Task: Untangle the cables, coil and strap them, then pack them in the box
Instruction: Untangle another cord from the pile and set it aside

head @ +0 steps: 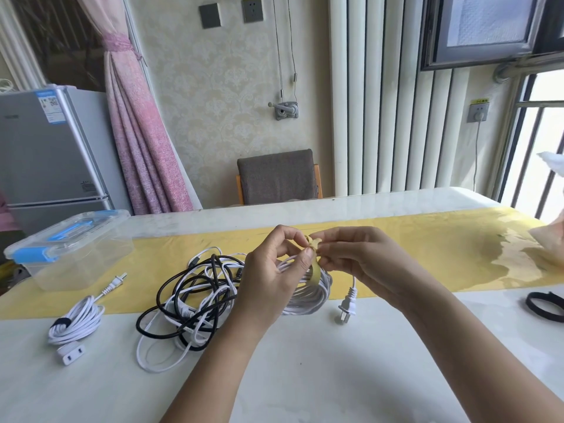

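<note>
White, light and limp, the coil (308,297) sits at centre frame just under both hands. Its loops would probably spring apart if let go, so the safest hold seems to be at the soft yellow strap (316,273) wrapped over its upper side. Left hand (268,270) and right hand (351,254) each pinch a strap end between thumb and fingertips, close together above the coil, which stands on edge with its long axis roughly left to right and its plug (346,306) hanging at lower right, prongs pointing down-left.
</note>
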`<state>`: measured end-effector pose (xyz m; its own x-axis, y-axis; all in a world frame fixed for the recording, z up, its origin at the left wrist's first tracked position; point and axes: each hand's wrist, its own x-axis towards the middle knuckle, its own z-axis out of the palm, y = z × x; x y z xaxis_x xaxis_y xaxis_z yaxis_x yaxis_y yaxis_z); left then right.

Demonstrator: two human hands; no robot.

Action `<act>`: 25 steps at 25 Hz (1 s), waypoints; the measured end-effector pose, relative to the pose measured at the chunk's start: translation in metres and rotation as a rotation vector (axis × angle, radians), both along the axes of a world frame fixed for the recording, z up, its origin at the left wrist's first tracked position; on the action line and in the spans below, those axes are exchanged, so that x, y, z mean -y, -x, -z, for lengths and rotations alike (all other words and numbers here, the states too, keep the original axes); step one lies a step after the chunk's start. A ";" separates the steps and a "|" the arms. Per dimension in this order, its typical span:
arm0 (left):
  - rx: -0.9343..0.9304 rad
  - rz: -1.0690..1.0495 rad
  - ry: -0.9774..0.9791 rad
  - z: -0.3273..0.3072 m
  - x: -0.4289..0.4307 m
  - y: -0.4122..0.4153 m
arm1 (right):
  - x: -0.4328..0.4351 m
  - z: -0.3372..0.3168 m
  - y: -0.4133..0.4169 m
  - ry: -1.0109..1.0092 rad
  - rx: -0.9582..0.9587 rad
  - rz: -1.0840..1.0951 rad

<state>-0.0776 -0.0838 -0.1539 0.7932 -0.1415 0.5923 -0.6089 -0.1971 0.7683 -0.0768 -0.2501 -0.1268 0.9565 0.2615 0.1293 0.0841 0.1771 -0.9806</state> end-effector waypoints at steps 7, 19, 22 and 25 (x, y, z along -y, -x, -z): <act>-0.013 0.106 -0.073 0.002 -0.003 0.001 | 0.001 -0.001 0.002 0.058 -0.003 -0.012; -0.624 0.432 0.428 -0.006 -0.001 -0.006 | -0.010 -0.004 0.014 0.075 0.432 0.137; -0.609 0.435 0.633 -0.010 -0.001 -0.008 | -0.014 -0.002 0.014 0.010 0.453 0.085; -0.571 0.324 0.779 -0.011 0.006 -0.008 | -0.019 0.003 0.013 0.057 0.471 0.090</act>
